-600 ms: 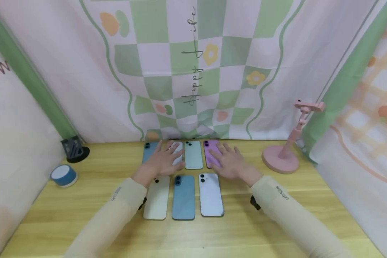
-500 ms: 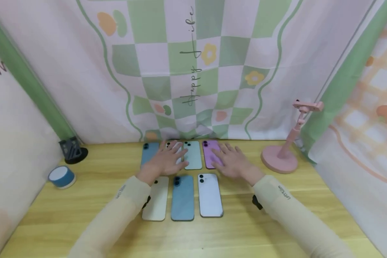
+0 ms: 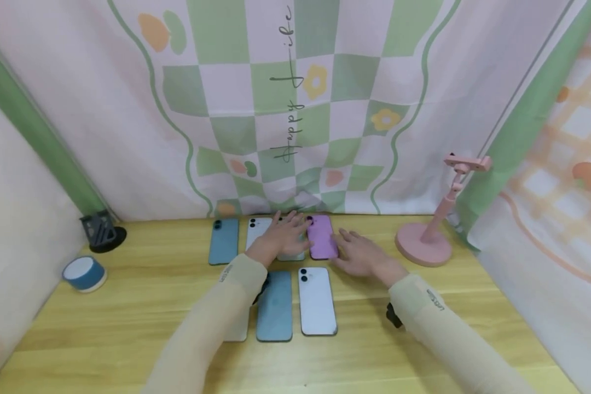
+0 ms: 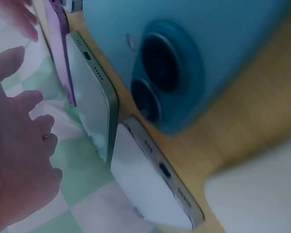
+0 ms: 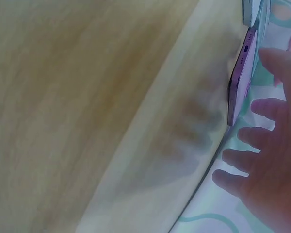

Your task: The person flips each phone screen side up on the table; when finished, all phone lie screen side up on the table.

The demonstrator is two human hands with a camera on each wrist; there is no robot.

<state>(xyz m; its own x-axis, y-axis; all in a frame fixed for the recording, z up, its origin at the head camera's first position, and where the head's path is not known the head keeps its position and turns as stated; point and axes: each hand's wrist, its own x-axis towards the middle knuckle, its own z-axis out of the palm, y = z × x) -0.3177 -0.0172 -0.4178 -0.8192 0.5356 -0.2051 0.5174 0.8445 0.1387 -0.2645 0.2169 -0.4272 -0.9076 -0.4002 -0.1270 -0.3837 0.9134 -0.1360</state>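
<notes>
Phones lie back side up in two rows. My left hand [image 3: 283,235] hovers with fingers spread over the mint phone [image 3: 292,256] in the back row, apart from it in the left wrist view. The purple phone [image 3: 321,238] lies just right of that, with my right hand [image 3: 361,256] beside its right edge, fingers extended and holding nothing. A blue phone [image 3: 224,242] and a white phone [image 3: 255,230] make up the back row's left part. In front lie a cream phone [image 3: 237,327], partly hidden by my left sleeve, a second blue phone [image 3: 274,314] and a pale lavender phone [image 3: 317,301].
A pink phone stand [image 3: 426,243] is at the back right of the wooden table [image 3: 128,312]. On the left are a black stand [image 3: 100,232] and a blue-and-white round object [image 3: 85,273]. A checkered curtain [image 3: 256,109] hangs behind the table.
My left hand has moved right, from the blue and white phones to over the mint one. The right hand has drawn off the purple phone to its right. The head view has shifted slightly.
</notes>
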